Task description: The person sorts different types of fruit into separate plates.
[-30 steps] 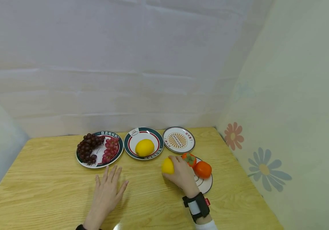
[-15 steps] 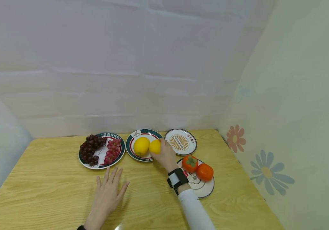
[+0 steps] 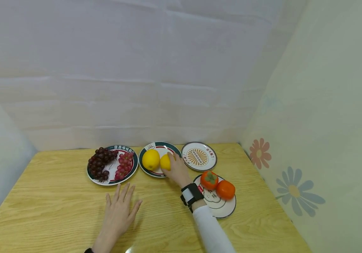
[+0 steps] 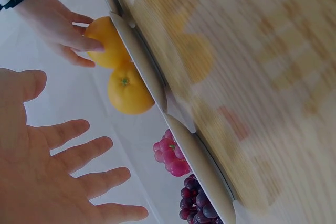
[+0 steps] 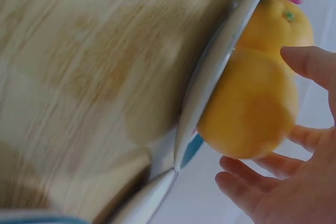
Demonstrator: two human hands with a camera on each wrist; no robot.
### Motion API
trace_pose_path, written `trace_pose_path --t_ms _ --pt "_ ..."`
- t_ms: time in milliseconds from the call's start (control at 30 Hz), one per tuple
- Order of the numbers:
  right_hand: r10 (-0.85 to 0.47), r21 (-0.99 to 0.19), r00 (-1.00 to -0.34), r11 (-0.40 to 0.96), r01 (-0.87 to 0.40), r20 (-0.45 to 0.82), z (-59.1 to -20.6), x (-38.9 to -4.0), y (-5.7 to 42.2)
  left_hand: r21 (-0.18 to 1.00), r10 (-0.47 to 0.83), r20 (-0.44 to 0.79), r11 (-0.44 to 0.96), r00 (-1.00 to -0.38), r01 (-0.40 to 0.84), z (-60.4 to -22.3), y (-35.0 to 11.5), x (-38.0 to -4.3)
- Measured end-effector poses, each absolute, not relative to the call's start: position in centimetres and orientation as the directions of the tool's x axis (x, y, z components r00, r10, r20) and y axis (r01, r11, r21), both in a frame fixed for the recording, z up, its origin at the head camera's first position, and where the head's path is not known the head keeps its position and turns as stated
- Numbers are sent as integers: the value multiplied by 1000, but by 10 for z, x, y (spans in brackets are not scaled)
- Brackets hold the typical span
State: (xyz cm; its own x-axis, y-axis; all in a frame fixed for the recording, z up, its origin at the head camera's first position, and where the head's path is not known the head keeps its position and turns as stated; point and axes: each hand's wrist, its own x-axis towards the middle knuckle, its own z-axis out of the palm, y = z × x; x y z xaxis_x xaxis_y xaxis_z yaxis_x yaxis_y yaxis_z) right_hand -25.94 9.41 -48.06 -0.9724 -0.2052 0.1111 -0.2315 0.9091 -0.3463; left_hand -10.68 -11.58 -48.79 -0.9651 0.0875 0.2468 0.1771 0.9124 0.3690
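My right hand [image 3: 177,172] is at the middle plate [image 3: 153,173], its spread fingers loosely about an orange [image 3: 165,162]. In the right wrist view the thumb stands off that orange [image 5: 249,106], while fingertips reach behind its lower side. A second orange [image 3: 151,160], with a green stem mark, sits against it on the same plate. Palm down over the front of the wooden table, my left hand [image 3: 117,214] has its fingers spread and holds nothing. Ahead of it a left plate [image 3: 112,181] bears dark grapes [image 3: 98,164] and pink grapes [image 3: 124,165].
To the right of the oranges stands a small plate [image 3: 199,156] with a sunburst print. Nearer, another plate [image 3: 222,212] carries two persimmons [image 3: 225,190]. A pale cloth [image 3: 130,116] rises behind the table, and a flower-printed wall [image 3: 294,140] borders its right side.
My right hand has carried an orange left from beside the persimmons onto the middle plate, next to the other orange, which has shifted left. Its grip has loosened. The left hand stays still.
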Motion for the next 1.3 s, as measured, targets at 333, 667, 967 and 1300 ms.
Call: trace_pose_path --t_ms 333,667,967,1300 --pt "-185 -289 -958 925 -245 219 -455 -240 126 386 85 202 908 -976 159 -490 -114 -110" --pt "-103 -294 -958 938 -183 266 -448 -209 179 387 94 205 907 -974 169 -490 -113 -108" --pt "-73 -239 -970 962 -130 233 -463 -191 210 379 96 211 909 -973 172 -490 -112 -109" --pt "-30 -231 -986 970 -68 163 -483 -183 227 379 106 198 909 -974 176 -491 -110 -108"
